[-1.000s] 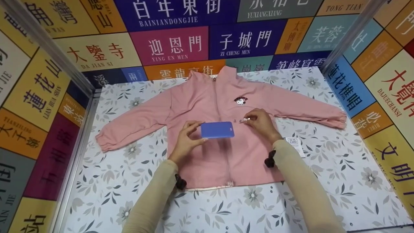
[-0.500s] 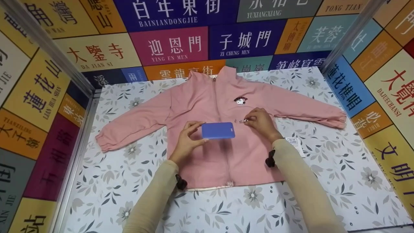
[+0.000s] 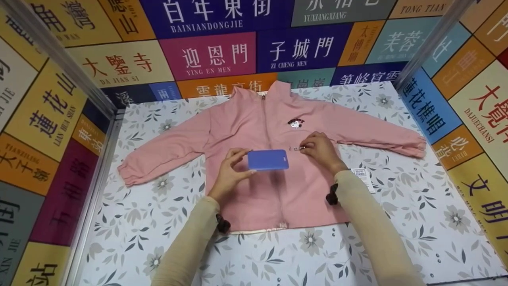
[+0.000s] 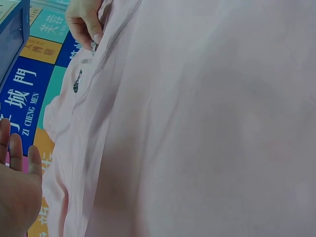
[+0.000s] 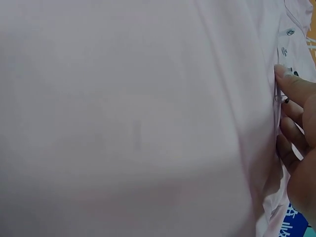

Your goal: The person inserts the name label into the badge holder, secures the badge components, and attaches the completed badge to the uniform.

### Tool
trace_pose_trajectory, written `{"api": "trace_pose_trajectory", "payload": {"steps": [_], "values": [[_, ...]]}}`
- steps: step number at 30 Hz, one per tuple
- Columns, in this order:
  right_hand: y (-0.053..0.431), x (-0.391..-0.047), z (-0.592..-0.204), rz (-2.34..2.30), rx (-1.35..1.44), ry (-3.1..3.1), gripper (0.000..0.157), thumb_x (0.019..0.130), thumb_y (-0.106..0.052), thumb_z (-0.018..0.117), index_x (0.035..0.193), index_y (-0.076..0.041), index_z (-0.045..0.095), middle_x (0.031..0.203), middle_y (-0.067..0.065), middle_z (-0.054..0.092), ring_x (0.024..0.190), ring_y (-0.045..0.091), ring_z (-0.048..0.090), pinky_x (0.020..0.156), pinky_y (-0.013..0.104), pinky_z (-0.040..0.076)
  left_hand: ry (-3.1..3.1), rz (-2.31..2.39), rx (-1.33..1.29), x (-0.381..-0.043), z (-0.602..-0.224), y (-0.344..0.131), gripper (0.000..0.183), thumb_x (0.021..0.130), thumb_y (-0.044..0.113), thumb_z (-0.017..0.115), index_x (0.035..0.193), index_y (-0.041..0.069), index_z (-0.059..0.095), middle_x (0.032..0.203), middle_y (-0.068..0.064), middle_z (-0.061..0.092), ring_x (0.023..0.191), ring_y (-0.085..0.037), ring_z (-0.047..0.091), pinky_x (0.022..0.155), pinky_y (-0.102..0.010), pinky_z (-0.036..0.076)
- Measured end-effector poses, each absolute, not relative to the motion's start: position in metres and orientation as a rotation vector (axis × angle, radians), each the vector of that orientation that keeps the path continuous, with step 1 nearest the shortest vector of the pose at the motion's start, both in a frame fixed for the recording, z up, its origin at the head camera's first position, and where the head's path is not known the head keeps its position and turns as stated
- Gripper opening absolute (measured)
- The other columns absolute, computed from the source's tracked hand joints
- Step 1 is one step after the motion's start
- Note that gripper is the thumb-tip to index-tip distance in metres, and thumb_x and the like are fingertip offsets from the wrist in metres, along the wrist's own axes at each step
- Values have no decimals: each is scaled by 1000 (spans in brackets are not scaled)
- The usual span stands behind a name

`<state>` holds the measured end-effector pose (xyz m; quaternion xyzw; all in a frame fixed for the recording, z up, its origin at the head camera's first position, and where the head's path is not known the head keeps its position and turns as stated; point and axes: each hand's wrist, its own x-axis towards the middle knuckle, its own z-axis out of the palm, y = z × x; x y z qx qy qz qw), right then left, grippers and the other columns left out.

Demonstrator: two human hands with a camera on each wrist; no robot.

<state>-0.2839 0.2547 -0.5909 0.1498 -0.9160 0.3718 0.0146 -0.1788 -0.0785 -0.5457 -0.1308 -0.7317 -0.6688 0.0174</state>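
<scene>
My left hand (image 3: 229,174) pinches a blue card holder (image 3: 268,159) by its left end, thumb below and fingers above. The holder has a small slot at its right end and is held over the pink zip jacket (image 3: 246,198), which lies spread out with its front up. At the jacket's chest, below a small cartoon patch (image 3: 295,124), my right hand (image 3: 320,153) pinches a small metal badge clip (image 3: 302,147). From it a clear strap with metal snaps (image 5: 290,32) sticks out in the right wrist view. Fingertips partly cover the clip.
A white printed card (image 3: 363,180) lies by my right forearm, partly under the jacket's side. The floral table (image 3: 158,230) is walled at the back and both sides by colourful lettered panels (image 3: 210,55). Metal posts (image 3: 75,55) stand at the corners.
My right hand has lowered the badge clip slightly and tilted it. The left hand and the blue card holder have shifted a touch to the right. The jacket lies as before.
</scene>
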Motion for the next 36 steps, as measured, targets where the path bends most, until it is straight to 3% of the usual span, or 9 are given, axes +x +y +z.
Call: {"api": "trace_pose_trajectory", "payload": {"steps": [7, 15, 25, 32, 36], "values": [[256, -283, -589, 1174, 443, -2884, 19, 83, -12, 79, 101, -6, 77, 103, 12, 64, 103, 28, 51, 93, 40, 37, -2258, -2103, -399, -179, -548, -77, 64, 71, -3, 84, 131, -3, 61, 129, -20, 52, 124, -19, 46, 115, -48, 37], [247, -277, -569, 1196, 450, -2793, 28, 85, -9, 75, 113, -5, 72, 110, 12, 65, 109, 28, 54, 98, 44, 44, -2272, -2069, -416, -179, -543, -77, 63, 73, -1, 84, 131, -1, 61, 128, -19, 52, 125, -27, 47, 115, -50, 37], [215, -247, -523, 1434, 649, -2724, 34, 96, -24, 65, 128, -13, 65, 123, 12, 65, 113, 24, 58, 94, 45, 49, -2270, -2034, -418, -178, -537, -77, 64, 72, -1, 84, 131, -6, 59, 128, -20, 53, 124, -23, 48, 113, -49, 39], [206, -229, -513, 1540, 822, -2761, 57, 87, -26, 76, 140, -16, 56, 135, 8, 58, 121, 35, 52, 102, 52, 44, -2262, -2045, -421, -178, -535, -77, 65, 72, 3, 85, 131, -4, 60, 128, -22, 52, 124, -26, 47, 114, -49, 38], [205, -223, -512, 1490, 849, -2813, 74, 76, -35, 85, 142, -22, 54, 139, 3, 53, 121, 33, 48, 105, 52, 41, -2287, -2024, -430, -177, -534, -77, 65, 72, 4, 86, 132, 1, 61, 129, -20, 52, 125, -26, 47, 114, -49, 37]]}}
